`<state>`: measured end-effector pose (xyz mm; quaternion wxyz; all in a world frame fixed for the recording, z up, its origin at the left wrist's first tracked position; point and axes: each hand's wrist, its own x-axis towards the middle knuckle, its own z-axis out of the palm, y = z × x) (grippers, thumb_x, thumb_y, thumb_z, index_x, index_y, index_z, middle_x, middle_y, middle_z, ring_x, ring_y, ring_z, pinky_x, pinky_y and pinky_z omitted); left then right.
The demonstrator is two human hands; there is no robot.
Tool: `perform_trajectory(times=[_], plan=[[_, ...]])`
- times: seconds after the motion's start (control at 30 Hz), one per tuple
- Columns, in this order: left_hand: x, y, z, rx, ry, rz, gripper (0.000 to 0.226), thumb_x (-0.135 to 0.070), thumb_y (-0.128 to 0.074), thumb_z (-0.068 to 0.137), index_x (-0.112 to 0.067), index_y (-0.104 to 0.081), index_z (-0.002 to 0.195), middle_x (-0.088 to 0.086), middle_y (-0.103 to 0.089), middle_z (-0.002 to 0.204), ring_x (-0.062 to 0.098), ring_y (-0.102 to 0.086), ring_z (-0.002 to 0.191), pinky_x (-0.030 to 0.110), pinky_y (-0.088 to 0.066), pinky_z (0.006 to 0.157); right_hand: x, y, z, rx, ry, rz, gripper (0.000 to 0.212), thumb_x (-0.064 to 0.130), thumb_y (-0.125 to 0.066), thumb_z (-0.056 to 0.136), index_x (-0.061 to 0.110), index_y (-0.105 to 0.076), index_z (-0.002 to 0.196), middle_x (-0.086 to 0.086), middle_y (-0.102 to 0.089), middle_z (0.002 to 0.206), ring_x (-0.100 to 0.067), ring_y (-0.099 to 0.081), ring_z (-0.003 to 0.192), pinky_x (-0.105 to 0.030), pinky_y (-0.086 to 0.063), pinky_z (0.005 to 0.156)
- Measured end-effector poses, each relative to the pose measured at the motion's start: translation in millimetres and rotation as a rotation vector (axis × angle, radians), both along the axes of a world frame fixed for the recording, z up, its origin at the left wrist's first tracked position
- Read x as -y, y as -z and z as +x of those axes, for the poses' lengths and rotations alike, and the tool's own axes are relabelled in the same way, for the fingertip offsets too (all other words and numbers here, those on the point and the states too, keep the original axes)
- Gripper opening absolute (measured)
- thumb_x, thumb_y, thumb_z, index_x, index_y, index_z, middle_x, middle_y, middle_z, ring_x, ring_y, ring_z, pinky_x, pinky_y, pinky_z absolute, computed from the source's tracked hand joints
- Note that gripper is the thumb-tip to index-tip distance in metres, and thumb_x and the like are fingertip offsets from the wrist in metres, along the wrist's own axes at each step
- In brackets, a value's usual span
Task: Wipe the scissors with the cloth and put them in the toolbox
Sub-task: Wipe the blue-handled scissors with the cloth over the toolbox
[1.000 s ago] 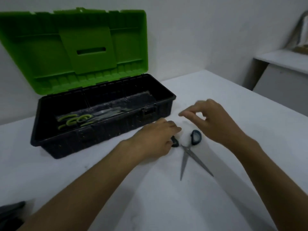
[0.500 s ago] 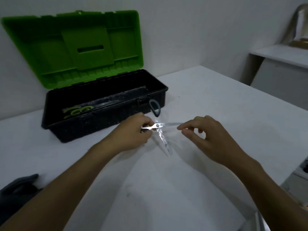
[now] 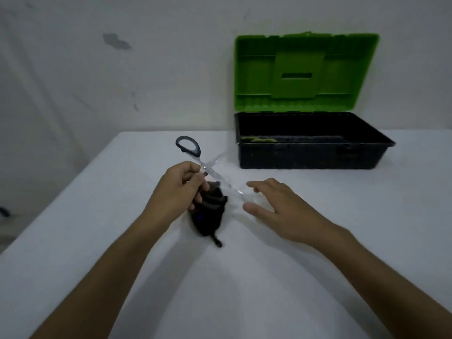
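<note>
1. Far left, a pale wall (image 3: 97,81) rises behind the table, with a grey scuff high on it.

2. Your left hand (image 3: 178,189) sits left of centre above the white table (image 3: 73,241). Its fingers are curled around the scissors (image 3: 208,167) near the pivot, holding them up off the table.

3. The scissors are spread open in an X. One dark loop handle (image 3: 187,146) sticks up and to the far left of your hand. One bare blade angles to the far right. The other slants near and right toward your right hand, its tip blurred.

4. A dark cloth (image 3: 209,216) lies bunched on the table, just right of your left hand and partly under it. Whether your lower fingers also hold the cloth, I cannot tell. A thin dark tag or cord trails from its near end.

5. Your right hand (image 3: 276,206) is right of the cloth, low over the table, fingers spread and fairly straight, holding nothing. Its fingertips are close to the blurred blade tip; contact cannot be judged.

6. Far right, the toolbox (image 3: 305,155) stands against the wall, well apart from both hands. Its green lid (image 3: 305,72) is raised upright. Inside the black base, a few green-handled items (image 3: 259,140) show at the left end.
</note>
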<state>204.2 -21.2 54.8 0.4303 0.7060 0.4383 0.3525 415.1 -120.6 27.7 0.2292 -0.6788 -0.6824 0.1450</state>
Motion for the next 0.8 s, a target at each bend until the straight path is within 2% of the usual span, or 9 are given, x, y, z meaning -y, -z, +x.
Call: perform_trajectory(times=[0.1, 0.2, 0.3, 0.37, 0.43, 0.5, 0.57, 0.67, 0.8], plan=[[6, 2, -34, 0.035, -0.075, 0.008, 0.016, -0.009, -0.048, 0.098, -0.009, -0.062, 0.09, 0.004, -0.069, 0.075, 0.014, -0.057, 0.053, 0.024, -0.046, 0.048, -17, 7, -30, -0.053, -0.034, -0.038, 0.074, 0.069, -0.043, 0.089, 0.034, -0.023, 0.151, 0.013, -0.027, 0.154, -0.01, -0.024, 0.141, -0.033, -0.028, 0.111], [11, 7, -58, 0.04, -0.124, -0.011, 0.014, -0.011, -0.049, 0.098, -0.007, -0.062, 0.095, 0.003, -0.071, 0.077, 0.015, -0.064, 0.056, 0.026, -0.051, 0.055, -30, 8, -56, -0.1, -0.035, -0.046, 0.089, 0.076, -0.048, 0.081, 0.033, -0.017, 0.153, 0.013, -0.023, 0.156, -0.012, -0.025, 0.142, -0.034, -0.029, 0.111], [15, 10, -72, 0.047, -0.161, -0.011, 0.012, -0.01, -0.049, 0.097, -0.006, -0.061, 0.095, 0.004, -0.071, 0.076, 0.019, -0.066, 0.059, 0.03, -0.052, 0.057, -37, 7, -78, 0.005, -0.028, 0.014, 0.103, 0.08, -0.053, 0.072, 0.031, -0.013, 0.154, 0.01, -0.025, 0.156, -0.015, -0.03, 0.14, -0.037, -0.034, 0.109], [15, 11, -75, 0.023, -0.184, 0.008, 0.012, -0.012, -0.05, 0.097, -0.008, -0.061, 0.092, 0.003, -0.069, 0.073, 0.018, -0.062, 0.057, 0.031, -0.05, 0.057, -41, 10, -89, 0.096, -0.037, 0.046, 0.104, 0.075, -0.059, 0.072, 0.031, -0.012, 0.153, 0.009, -0.028, 0.154, -0.017, -0.033, 0.137, -0.036, -0.036, 0.105], [13, 11, -76, 0.003, -0.204, 0.028, 0.014, -0.016, -0.051, 0.097, -0.008, -0.061, 0.091, 0.002, -0.068, 0.072, 0.018, -0.061, 0.057, 0.031, -0.049, 0.057, -47, 15, -94, 0.171, -0.031, 0.088, 0.093, 0.062, -0.06, 0.078, 0.03, -0.015, 0.152, 0.004, -0.039, 0.144, -0.02, -0.038, 0.13, -0.035, -0.04, 0.098], [9, 9, -74, -0.002, -0.213, 0.033, 0.015, -0.017, -0.051, 0.097, -0.009, -0.061, 0.09, 0.002, -0.068, 0.072, 0.017, -0.063, 0.058, 0.031, -0.051, 0.058, -52, 17, -93, 0.22, -0.009, 0.176, 0.073, 0.048, -0.056, 0.085, 0.029, -0.025, 0.148, 0.003, -0.05, 0.13, -0.021, -0.042, 0.121, -0.033, -0.042, 0.091], [5, 6, -72, 0.008, -0.205, 0.027, 0.015, -0.017, -0.051, 0.097, -0.009, -0.061, 0.09, 0.002, -0.069, 0.073, 0.018, -0.066, 0.06, 0.03, -0.052, 0.06, -54, 16, -87, 0.203, 0.004, 0.235, 0.06, 0.039, -0.052, 0.089, 0.028, -0.034, 0.144, 0.004, -0.055, 0.124, -0.02, -0.046, 0.117, -0.032, -0.044, 0.088], [0, 0, -66, 0.037, -0.179, 0.021, 0.015, -0.016, -0.05, 0.098, -0.008, -0.06, 0.091, 0.005, -0.07, 0.076, 0.02, -0.068, 0.06, 0.031, -0.052, 0.059, -55, 5, -65, 0.039, 0.041, 0.274, 0.052, 0.035, -0.053, 0.09, 0.025, -0.042, 0.14, 0.003, -0.058, 0.127, -0.018, -0.053, 0.114, -0.032, -0.045, 0.092], [-12, -12, -47, -0.048, -0.24, 0.144, 0.02, -0.024, -0.05, 0.098, -0.009, -0.057, 0.087, -0.002, -0.068, 0.069, 0.015, -0.055, 0.048, 0.025, -0.043, 0.05, -57, -31, -24, -0.338, 0.174, 0.463, 0.045, 0.028, -0.058, 0.091, 0.024, -0.046, 0.134, 0.004, -0.057, 0.124, -0.013, -0.056, 0.112, -0.03, -0.045, 0.094]])
